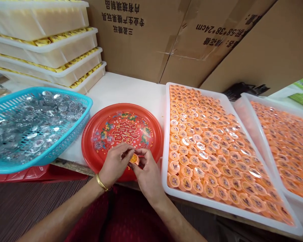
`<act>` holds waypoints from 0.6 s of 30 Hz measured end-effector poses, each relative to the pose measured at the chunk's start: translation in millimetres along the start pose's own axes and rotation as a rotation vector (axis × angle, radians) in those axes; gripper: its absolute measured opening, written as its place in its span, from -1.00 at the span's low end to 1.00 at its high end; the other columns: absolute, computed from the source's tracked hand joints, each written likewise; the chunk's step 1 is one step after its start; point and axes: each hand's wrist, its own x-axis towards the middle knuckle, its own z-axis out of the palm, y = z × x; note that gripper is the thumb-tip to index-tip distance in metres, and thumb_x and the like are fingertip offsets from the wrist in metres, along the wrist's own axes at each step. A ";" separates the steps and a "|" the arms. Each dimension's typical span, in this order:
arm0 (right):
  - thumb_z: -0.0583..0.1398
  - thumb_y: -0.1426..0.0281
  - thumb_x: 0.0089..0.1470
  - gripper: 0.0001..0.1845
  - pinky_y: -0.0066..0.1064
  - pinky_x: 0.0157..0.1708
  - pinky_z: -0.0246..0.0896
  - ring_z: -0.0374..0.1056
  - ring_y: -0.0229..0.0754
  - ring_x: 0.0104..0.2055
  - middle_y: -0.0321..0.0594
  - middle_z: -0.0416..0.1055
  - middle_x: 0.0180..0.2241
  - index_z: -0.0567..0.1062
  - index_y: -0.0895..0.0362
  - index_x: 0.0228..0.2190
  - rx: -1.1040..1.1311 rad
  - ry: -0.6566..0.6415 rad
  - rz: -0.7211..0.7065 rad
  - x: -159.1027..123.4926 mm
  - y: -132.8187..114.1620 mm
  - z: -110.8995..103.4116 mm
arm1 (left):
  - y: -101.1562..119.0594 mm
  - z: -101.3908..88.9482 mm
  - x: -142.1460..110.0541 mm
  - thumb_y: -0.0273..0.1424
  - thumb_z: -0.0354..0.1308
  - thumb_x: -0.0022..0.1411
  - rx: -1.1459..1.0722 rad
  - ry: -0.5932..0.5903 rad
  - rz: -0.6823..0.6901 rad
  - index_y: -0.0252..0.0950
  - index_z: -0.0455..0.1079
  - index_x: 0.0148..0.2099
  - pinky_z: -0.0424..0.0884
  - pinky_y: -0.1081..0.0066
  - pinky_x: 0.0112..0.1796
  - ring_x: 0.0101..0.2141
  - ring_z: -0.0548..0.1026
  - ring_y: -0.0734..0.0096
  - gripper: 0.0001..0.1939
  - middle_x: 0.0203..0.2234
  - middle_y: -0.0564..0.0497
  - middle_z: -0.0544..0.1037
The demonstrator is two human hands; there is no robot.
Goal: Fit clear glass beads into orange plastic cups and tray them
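Upside-down print on cartons, one character on a plate.

Far centre, cardboard box (131,37): three lines of black Chinese characters, inverted, too uncertain to transcribe. Far right, second box (217,33): inverted "38*24cm" after a partly readable "58", more characters beneath. Near centre, red plate (122,134): large double-happiness character "囍" in red.

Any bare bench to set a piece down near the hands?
Bare white tabletop lies behind the red plate, bordered by cardboard boxes and stacked trays. The plate's centre is mostly free. The blue basket and orange-piece tray are crowded.
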 end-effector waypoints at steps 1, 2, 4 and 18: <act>0.21 0.38 0.00 -0.70 -0.34 -0.23 0.34 0.43 -0.19 -0.23 -0.19 0.46 -0.19 0.33 0.11 -0.18 0.010 0.019 -0.002 -0.8 2.6 0.4 | -2.0 -0.4 -1.1 -0.37 0.04 0.26 -0.032 -0.009 -0.047 -0.28 0.43 -0.32 0.30 0.51 -0.52 -0.59 0.36 0.58 -0.82 -0.47 0.08 0.44; 0.21 0.37 0.01 -0.69 -0.33 -0.21 0.34 0.42 -0.18 -0.21 -0.18 0.45 -0.17 0.33 0.11 -0.16 0.008 0.042 -0.006 -1.4 5.1 0.6 | -4.0 -1.1 -2.2 -0.34 0.03 0.26 -0.070 -0.019 -0.097 -0.28 0.43 -0.31 0.27 0.51 -0.58 -0.64 0.32 0.60 -0.80 -0.49 0.09 0.42; 0.22 0.37 0.01 -0.67 -0.30 -0.14 0.33 0.41 -0.16 -0.15 -0.17 0.45 -0.15 0.35 0.11 -0.15 -0.023 0.092 -0.014 -1.7 9.8 0.5 | -8.2 -3.1 -4.5 -0.30 0.01 0.27 -0.122 -0.041 -0.163 -0.29 0.44 -0.27 0.28 0.50 -0.61 -0.66 0.31 0.58 -0.77 -0.52 0.10 0.40; 0.23 0.20 0.03 -0.63 -0.27 -0.11 0.32 0.39 -0.12 -0.13 -0.12 0.47 -0.16 0.42 0.12 -0.14 -0.069 0.177 -0.112 2.9 20.6 -6.3 | -10.4 -25.7 -23.7 -0.43 -0.04 0.32 0.602 -0.080 0.072 -0.27 0.47 -0.25 0.38 0.39 -0.25 -0.33 0.45 0.38 -0.76 -0.36 -0.03 0.47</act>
